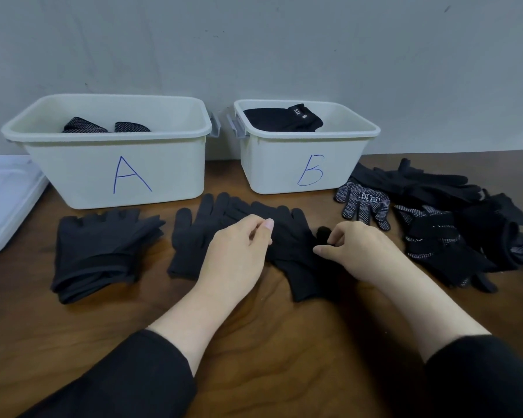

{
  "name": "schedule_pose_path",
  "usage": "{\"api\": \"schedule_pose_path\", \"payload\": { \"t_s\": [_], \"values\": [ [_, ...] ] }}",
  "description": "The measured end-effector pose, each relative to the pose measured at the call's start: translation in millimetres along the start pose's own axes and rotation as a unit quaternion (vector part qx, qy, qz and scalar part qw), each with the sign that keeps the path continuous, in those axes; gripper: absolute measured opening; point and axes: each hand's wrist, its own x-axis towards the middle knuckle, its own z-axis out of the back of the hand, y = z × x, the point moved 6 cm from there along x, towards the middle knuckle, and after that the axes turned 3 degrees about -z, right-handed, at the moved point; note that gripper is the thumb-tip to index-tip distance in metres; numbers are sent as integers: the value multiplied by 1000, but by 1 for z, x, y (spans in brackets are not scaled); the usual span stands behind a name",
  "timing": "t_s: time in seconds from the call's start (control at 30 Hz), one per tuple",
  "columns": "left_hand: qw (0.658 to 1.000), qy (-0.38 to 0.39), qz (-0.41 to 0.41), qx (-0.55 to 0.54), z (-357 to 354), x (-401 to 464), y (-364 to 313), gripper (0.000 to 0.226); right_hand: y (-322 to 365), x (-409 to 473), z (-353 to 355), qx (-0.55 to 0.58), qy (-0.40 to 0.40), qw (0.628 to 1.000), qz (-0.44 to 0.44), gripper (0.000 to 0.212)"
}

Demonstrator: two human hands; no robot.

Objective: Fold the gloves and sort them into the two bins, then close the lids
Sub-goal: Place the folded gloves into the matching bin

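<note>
Two plain black gloves (287,236) lie flat and overlapping on the brown table in front of me. My left hand (239,251) rests on their middle with its fingers curled over the fabric. My right hand (351,248) pinches the thumb of the right-hand glove. White bin A (118,176) stands at the back left with dotted gloves inside. White bin B (308,167) stands to its right and holds folded black gloves. A folded stack of fingerless black gloves (100,251) lies to the left.
A loose heap of black and white-dotted gloves (435,218) covers the table at the right. A white lid (6,200) lies flat at the far left beside bin A. A grey wall rises behind the bins.
</note>
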Motion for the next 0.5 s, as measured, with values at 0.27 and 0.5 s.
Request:
{"api": "schedule_pose_path", "payload": {
  "t_s": [0.27,0.5],
  "values": [
    [996,-79,-18,-28,14,-4,-8,39,17,-8,24,257,-58,963,53,16],
    [981,-169,-12,-89,32,-9,-9,39,54,-9,112,375,-66,917,120,26]
  ]
}}
